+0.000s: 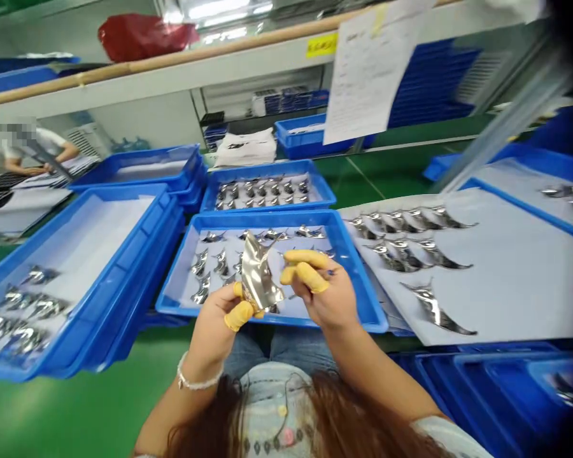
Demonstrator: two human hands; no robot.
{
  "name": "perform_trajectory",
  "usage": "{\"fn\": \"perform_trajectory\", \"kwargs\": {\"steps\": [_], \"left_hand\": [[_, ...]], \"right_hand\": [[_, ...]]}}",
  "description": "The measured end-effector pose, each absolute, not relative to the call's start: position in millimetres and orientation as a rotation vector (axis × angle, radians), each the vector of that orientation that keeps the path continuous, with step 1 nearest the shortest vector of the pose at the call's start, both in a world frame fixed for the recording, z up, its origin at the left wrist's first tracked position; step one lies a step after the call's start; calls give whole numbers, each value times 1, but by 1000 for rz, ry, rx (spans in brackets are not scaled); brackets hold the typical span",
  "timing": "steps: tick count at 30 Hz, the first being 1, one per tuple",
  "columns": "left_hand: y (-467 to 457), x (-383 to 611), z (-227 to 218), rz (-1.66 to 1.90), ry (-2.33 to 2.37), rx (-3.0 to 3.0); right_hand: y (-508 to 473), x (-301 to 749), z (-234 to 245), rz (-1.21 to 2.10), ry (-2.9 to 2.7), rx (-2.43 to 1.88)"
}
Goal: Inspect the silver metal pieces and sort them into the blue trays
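Note:
My left hand [219, 315], with yellow finger cots, pinches a shiny curved metal part [258, 277] and holds it up over a blue tray [358, 286]. Just to the part's right is my right hand [322, 289], also in yellow cots, its fingers curled; I cannot make out whether they hold anything. On the white liner of that tray, under my hands, lie several similar metal parts [205, 264].
A large blue tray [124, 280] at the left holds more parts [23, 308]. Another tray [267, 168] sits behind. A white sheet [516, 280] at the right carries rows of parts. A paper [370, 70] hangs above. A person [38, 149] works at far left.

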State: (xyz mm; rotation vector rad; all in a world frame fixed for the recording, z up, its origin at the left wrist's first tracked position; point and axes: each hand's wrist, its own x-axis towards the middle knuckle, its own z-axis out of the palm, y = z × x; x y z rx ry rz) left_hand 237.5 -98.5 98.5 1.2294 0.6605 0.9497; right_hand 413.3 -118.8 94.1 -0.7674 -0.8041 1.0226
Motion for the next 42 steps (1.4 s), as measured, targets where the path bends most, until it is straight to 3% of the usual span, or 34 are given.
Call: {"fn": "perform_trajectory", "kwargs": {"steps": [21,42], "left_hand": [[-108,232,98,852,578,1138],[-106,236,86,821,561,991]], "right_hand": [[-148,393,103,1477,-690,-682],[-147,389,100,1456,-717,-782]]}}
